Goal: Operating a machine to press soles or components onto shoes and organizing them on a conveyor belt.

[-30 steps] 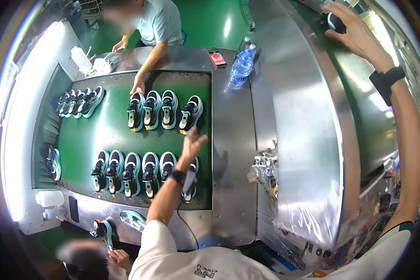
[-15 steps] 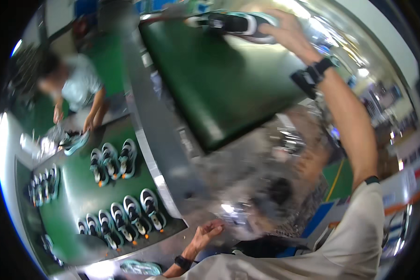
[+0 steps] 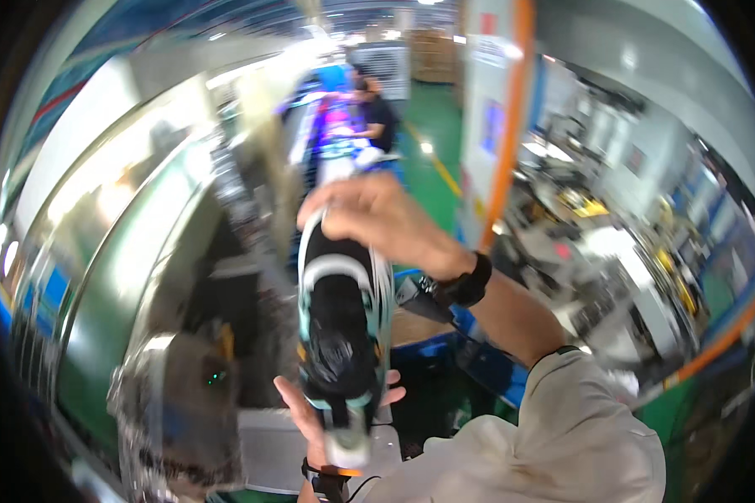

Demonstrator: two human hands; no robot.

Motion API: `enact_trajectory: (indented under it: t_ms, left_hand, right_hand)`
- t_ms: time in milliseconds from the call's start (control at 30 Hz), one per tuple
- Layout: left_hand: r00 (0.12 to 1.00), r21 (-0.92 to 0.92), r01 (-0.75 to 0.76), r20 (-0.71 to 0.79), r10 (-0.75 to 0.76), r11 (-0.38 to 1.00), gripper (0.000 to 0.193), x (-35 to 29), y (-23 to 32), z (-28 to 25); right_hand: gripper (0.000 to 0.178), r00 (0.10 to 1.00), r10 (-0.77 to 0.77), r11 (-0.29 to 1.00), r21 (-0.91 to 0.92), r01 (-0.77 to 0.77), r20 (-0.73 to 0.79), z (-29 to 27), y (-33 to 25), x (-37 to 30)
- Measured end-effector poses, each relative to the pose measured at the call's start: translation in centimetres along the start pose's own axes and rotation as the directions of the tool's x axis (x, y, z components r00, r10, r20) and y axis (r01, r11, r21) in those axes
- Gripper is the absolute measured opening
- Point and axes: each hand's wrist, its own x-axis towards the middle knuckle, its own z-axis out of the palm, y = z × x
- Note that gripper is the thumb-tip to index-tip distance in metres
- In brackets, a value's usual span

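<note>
A black, white and mint-green sneaker is in front of me, its toe pointing away and its heel toward my body. My right hand is closed around the toe end, thumb and fingers on the rim of the sole. Under the heel half is my left hand, palm up, thumb spread out on one side of the shoe and fingertips stretched out on the other. Its palm is hidden behind the shoe, so I cannot tell whether it touches. An orange tab shows at the heel, which is blurred.
To the left is a machine wrapped in clear film, beside a green conveyor belt. A blue bin lies just beyond the shoe. Farther off, a person in dark clothes works at a lit line. An orange-edged post rises on the right.
My view has swung from the green-topped table and rows of shoes toward the aisle. My right hand has brought the sneaker off the table to in front of me, and my left hand is now beneath it.
</note>
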Motion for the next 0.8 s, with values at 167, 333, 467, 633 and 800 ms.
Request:
enact_trajectory:
  t_ms: [167,333,467,633,800]
  left_hand:
    - [0.950,0.404,0.312,-0.145,-0.277,0.860,0.087,6.0,-16.7,1.2]
    - [0.927,0.498,0.356,-0.084,-0.364,0.791,0.056,12.4,-31.4,-0.5]
    - [0.920,0.753,0.380,-0.247,-0.305,0.536,0.045,15.3,-43.6,0.2]
    - [0.836,0.969,0.180,-0.058,-0.546,0.172,0.069,17.5,-59.4,0.7]
    - [0.711,0.946,0.309,-0.167,-0.683,0.092,0.070,23.8,-73.6,-3.0]
  right_hand:
    - [0.031,0.913,0.258,0.942,-0.127,-0.311,-0.317,-11.7,2.3,-20.2]
    - [0.056,0.675,0.404,0.914,0.294,-0.278,-0.618,-18.8,1.0,-42.7]
    - [0.086,0.493,0.364,0.931,0.302,-0.205,-0.790,-19.9,-0.8,-53.3]
    - [0.056,-0.050,0.205,0.909,0.210,-0.360,-0.977,-26.4,-2.1,-65.0]
    - [0.053,-0.320,0.075,0.911,0.195,-0.364,-0.945,-32.4,-4.6,-77.1]
